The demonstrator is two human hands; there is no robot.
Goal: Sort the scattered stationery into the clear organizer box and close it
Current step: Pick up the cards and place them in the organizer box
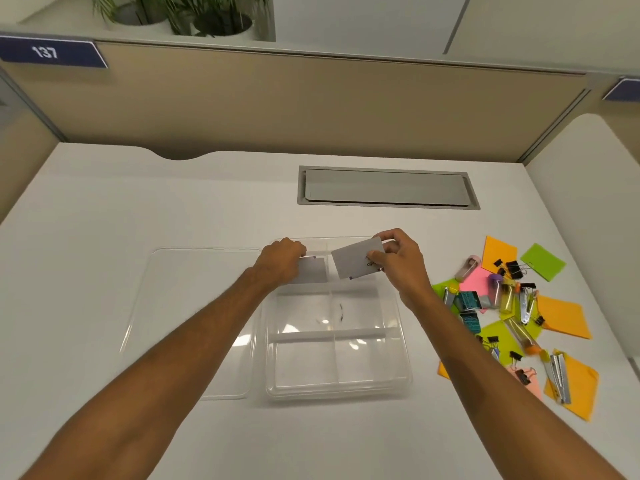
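The clear organizer box (337, 388) sits on the white desk in front of me, divided into several compartments. Its clear lid (194, 320) lies flat to the left of it. My left hand (280, 259) rests at the box's far left compartment, fingers closed on a grey card (313, 271) lying there. My right hand (398, 258) holds a second grey card (353, 261) tilted above the far right compartment. A pile of scattered stationery (512, 306) lies to the right: orange, green and pink sticky notes, black binder clips, staple strips and small tubes.
A grey cable hatch (386, 187) is set into the desk behind the box. A beige partition (277, 105) closes off the back, with plants on the shelf above. The desk's right edge runs just past the stationery pile.
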